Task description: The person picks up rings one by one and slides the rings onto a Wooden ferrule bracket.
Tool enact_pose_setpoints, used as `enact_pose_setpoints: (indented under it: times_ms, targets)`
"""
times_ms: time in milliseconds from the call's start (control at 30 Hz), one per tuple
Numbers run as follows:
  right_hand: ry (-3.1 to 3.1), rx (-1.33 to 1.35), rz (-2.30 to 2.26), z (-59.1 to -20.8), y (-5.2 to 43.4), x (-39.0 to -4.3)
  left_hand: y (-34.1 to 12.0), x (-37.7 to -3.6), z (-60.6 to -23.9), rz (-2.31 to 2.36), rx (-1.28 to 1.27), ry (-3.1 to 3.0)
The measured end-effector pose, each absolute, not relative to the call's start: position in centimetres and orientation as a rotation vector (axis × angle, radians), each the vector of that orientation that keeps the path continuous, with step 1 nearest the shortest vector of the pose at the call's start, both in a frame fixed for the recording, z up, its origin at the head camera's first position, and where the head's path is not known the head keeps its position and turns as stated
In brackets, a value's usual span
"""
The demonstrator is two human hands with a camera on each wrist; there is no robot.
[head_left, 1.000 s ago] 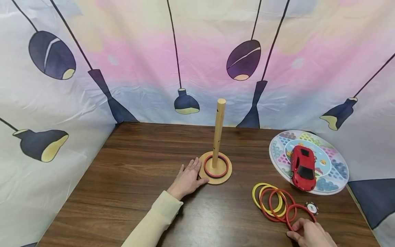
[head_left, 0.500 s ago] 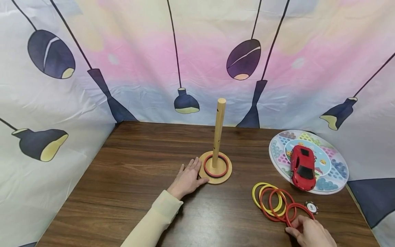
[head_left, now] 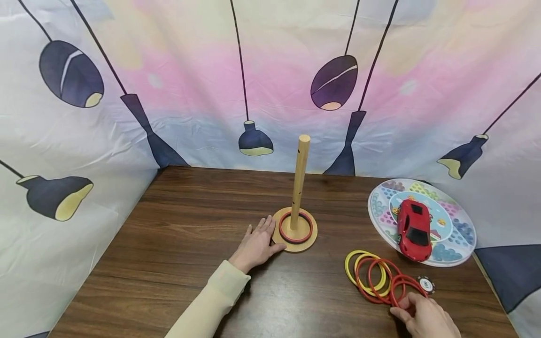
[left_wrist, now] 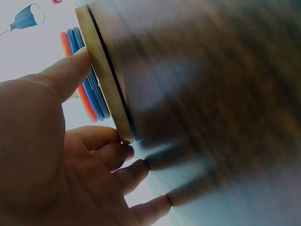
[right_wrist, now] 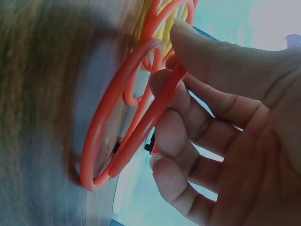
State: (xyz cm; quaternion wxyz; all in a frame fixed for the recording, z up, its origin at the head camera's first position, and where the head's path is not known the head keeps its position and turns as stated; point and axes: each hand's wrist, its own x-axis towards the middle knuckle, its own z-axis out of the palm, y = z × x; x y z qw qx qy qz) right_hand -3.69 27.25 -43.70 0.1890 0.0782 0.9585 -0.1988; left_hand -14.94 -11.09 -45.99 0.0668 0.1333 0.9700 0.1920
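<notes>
Red ring [head_left: 406,290] pinched in right hand [head_left: 424,319]; lift clear of pile [head_left: 372,277]. Left hand [head_left: 255,244] flat, bracing wooden base [head_left: 294,230].

Your right hand [right_wrist: 235,122] fills the right side of the frame, palm toward the camera. Your thumb [right_wrist: 211,52] reaches in from the upper right, and your curled fingers [right_wrist: 183,136] sit below it. Between them you pinch a red ring [right_wrist: 120,136], which slants from the top centre down to the lower left. Behind it, at the top of the frame, more red rings [right_wrist: 162,19] overlap yellow rings [right_wrist: 164,30]. The dark wooden table [right_wrist: 42,94] blurs across the left side.
</notes>
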Motion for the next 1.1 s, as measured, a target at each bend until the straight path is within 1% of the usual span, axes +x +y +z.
enact_pose_setpoints:
  times_ms: [433,700,1100]
  targets:
    - [2.898,0.311,-0.627,-42.6,27.3,-3.4,-11.2,-14.8,-45.9,0.601,0.401,2.914]
    - [3.145,0.375,-0.687,-41.4,26.3,-3.4,-11.2,-14.8,-46.0,0.589,0.397,2.912]
    - [3.509,0.249,-0.89,-39.6,24.9,-4.1,-11.2,-14.7,-45.9,0.591,0.398,2.902]
